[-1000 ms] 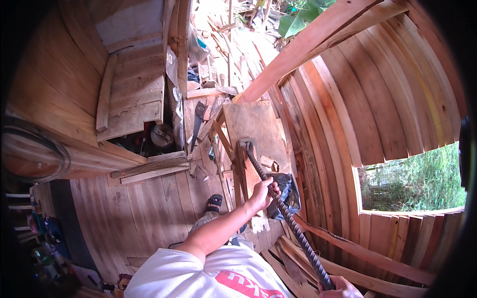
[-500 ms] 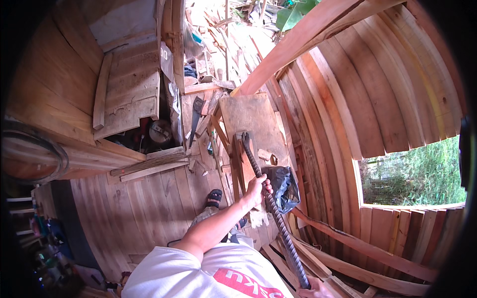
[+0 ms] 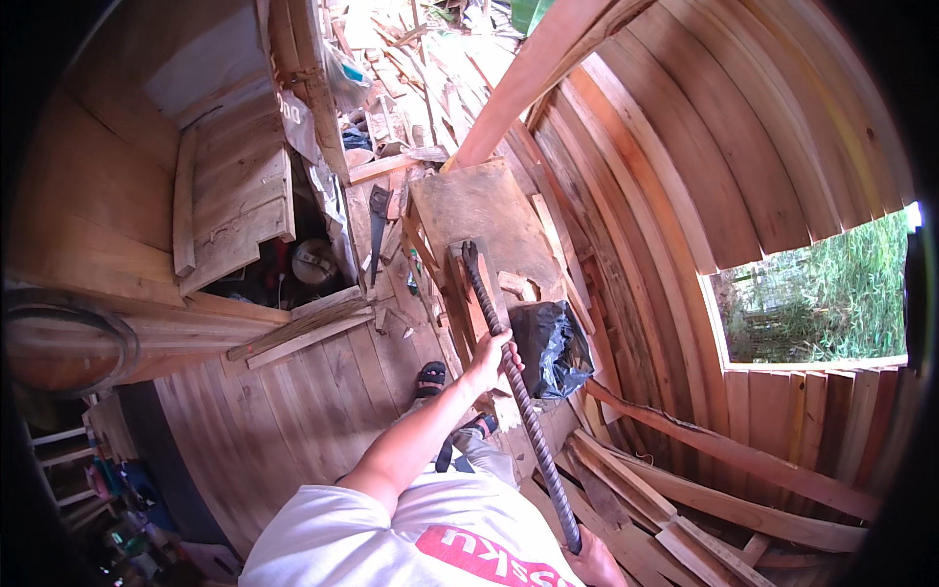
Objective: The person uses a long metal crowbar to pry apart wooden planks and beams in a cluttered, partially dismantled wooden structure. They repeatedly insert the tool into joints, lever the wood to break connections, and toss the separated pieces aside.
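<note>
A long dark crowbar (image 3: 526, 406) with a ribbed shaft slants from the workbench down to my right side. Around its upper shaft my left hand (image 3: 491, 362) is closed. My right hand (image 3: 594, 562), at the lower edge of the view, is closed around the bar's near end. The forked claw end (image 3: 470, 250) reaches over a narrow piece of wood (image 3: 464, 293) at the left side of the bench; whether it touches cannot be told. Just right of the shaft lies a black plastic bag (image 3: 553, 350). Beyond it is a small wood offcut (image 3: 516, 285).
The bench's plywood top (image 3: 474, 201) stretches ahead. A handsaw (image 3: 379, 230) lies left of it among wood scraps. Loose planks (image 3: 626, 470) lie at the lower right, beside a plank wall (image 3: 646, 186) with a window opening (image 3: 812, 293). A wooden cabinet (image 3: 235, 191) stands at left.
The whole view has shifted, so the scene sits slightly higher and farther left. Both hands keep their hold on the crowbar, and its shaft now shows a little apart from the black bag.
</note>
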A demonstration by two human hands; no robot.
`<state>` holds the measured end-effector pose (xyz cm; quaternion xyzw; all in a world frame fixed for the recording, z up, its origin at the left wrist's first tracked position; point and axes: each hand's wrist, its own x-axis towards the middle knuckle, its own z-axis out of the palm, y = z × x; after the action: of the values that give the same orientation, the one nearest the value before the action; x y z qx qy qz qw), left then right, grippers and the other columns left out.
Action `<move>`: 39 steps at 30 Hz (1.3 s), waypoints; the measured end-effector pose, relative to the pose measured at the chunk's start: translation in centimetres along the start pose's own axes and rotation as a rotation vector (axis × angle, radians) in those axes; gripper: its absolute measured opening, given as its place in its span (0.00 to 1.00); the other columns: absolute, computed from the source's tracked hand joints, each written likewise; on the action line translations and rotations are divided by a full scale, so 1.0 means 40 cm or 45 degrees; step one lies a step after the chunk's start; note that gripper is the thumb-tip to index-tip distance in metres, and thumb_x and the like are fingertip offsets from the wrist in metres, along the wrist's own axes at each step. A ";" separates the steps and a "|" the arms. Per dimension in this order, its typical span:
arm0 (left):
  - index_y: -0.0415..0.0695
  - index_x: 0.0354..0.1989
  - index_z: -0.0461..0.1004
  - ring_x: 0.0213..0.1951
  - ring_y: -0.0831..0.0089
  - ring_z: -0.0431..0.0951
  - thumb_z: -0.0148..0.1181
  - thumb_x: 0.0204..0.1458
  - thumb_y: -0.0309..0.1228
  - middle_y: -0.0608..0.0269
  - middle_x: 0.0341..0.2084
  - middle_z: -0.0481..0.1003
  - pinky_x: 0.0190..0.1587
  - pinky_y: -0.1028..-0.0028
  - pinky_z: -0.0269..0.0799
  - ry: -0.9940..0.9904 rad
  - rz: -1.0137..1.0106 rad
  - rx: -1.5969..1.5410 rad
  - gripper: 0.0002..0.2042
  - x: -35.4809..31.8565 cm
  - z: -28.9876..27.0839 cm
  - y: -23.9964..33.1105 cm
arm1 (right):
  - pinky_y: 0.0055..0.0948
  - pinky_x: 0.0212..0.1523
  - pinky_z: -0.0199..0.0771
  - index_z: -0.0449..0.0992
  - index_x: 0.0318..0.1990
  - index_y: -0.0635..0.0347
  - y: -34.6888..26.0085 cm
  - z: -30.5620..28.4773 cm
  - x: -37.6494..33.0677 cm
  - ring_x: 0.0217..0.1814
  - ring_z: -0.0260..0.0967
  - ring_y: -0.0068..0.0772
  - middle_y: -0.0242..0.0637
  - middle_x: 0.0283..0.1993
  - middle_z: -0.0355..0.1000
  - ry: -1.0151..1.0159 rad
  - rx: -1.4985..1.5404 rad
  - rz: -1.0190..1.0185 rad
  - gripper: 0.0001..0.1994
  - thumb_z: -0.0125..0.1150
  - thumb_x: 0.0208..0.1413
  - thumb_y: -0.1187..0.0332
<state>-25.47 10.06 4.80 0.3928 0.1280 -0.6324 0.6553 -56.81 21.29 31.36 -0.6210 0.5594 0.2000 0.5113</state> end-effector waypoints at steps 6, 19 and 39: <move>0.40 0.47 0.61 0.35 0.71 0.70 0.55 0.54 0.32 0.58 0.36 0.66 0.37 0.73 0.70 0.513 0.980 0.988 0.15 0.123 -0.097 0.070 | 0.39 0.45 0.69 0.67 0.56 0.62 -0.010 0.007 0.007 0.45 0.72 0.46 0.55 0.42 0.74 -0.008 -0.053 0.101 0.22 0.56 0.54 0.67; 0.38 0.68 0.36 0.70 0.51 0.40 0.61 0.44 0.39 0.46 0.69 0.39 0.67 0.46 0.38 1.019 0.440 1.684 0.47 0.272 0.002 0.186 | 0.47 0.46 0.68 0.72 0.50 0.65 -0.007 0.054 0.027 0.48 0.70 0.60 0.61 0.42 0.72 -0.079 -0.124 0.423 0.20 0.53 0.56 0.58; 0.30 0.52 0.59 0.52 0.44 0.71 0.69 0.40 0.45 0.33 0.48 0.69 0.56 0.59 0.65 1.069 0.420 1.771 0.38 0.297 0.013 0.182 | 0.54 0.34 0.69 0.65 0.39 0.61 0.154 0.116 0.134 0.29 0.72 0.62 0.59 0.23 0.71 -0.132 -0.219 0.090 0.12 0.53 0.52 0.63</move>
<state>-16.88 0.26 -0.19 0.9256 -0.1177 -0.2636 0.2448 -59.26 23.57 22.60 -0.6313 0.5345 0.2969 0.4771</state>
